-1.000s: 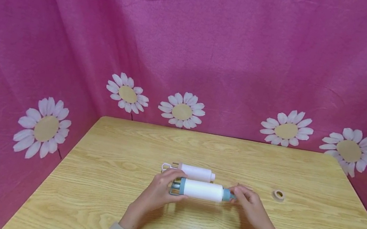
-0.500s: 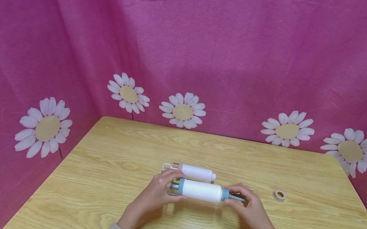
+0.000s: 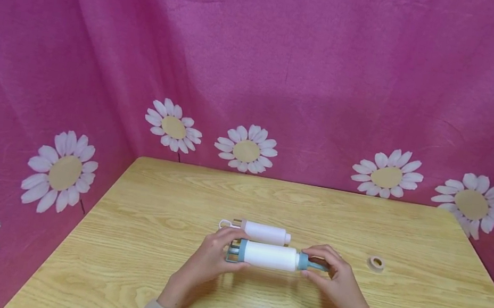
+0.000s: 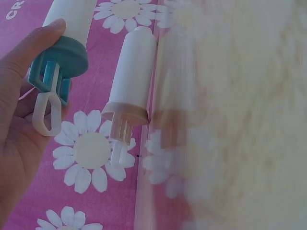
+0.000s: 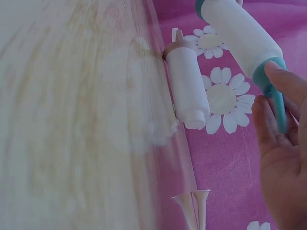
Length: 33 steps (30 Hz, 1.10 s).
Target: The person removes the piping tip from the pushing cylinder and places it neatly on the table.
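A piping syringe (image 3: pixel 269 255) with a white barrel and teal ends lies level between my two hands. My left hand (image 3: pixel 207 255) grips its plunger end, thumb and fingers around the teal collar (image 4: pixel 69 55). The white loop handle (image 4: pixel 48 115) sticks out below. My right hand (image 3: pixel 335 273) pinches the teal nozzle (image 5: pixel 278 108) by its wide base, at the other end. A narrow white strip shows between that base and the barrel. Behind it, a second syringe (image 3: pixel 265 233), white with a beige-pink collar, lies on the table, its front end a short white stub.
A small roll of tape (image 3: pixel 375 264) lies on the wooden table (image 3: pixel 173 191) to the right. A beige nozzle (image 5: pixel 201 206) stands out near the right hand in the right wrist view. A pink daisy-printed cloth (image 3: pixel 326 80) hangs behind the table.
My right fingers have shifted from the nozzle's tip to its wide base. The white strip between base and barrel has grown slightly. My left hand keeps its grip.
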Motion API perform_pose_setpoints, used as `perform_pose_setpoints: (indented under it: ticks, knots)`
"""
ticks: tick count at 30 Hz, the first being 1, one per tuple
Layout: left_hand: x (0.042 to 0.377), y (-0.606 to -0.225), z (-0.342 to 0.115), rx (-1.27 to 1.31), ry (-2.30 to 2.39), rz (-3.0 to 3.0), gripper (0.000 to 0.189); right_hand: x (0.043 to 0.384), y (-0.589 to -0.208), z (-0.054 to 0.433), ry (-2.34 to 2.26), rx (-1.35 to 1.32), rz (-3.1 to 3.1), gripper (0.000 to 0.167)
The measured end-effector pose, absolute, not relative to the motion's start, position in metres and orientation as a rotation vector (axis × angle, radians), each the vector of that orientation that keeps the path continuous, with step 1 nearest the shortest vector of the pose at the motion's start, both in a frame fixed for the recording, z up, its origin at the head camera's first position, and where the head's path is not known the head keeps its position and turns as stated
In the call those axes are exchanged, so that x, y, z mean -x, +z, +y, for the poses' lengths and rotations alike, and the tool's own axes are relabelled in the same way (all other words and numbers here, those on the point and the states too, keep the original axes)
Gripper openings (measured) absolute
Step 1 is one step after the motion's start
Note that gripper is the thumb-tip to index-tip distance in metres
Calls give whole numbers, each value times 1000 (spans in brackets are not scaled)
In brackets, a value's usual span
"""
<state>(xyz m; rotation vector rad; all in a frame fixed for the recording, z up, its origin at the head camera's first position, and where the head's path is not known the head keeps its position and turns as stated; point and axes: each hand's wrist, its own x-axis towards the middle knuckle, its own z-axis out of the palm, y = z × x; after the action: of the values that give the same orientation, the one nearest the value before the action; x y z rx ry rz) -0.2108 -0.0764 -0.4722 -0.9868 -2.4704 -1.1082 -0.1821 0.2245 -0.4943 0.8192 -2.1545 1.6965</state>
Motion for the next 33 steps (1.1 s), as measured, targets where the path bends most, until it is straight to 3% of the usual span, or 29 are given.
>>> perform_pose_setpoints:
  ticks: [33]
  knots:
    - [215, -479, -90, 886, -1028, -2881, 53, 181, -497, 234, 1685, -766, -2207, 36]
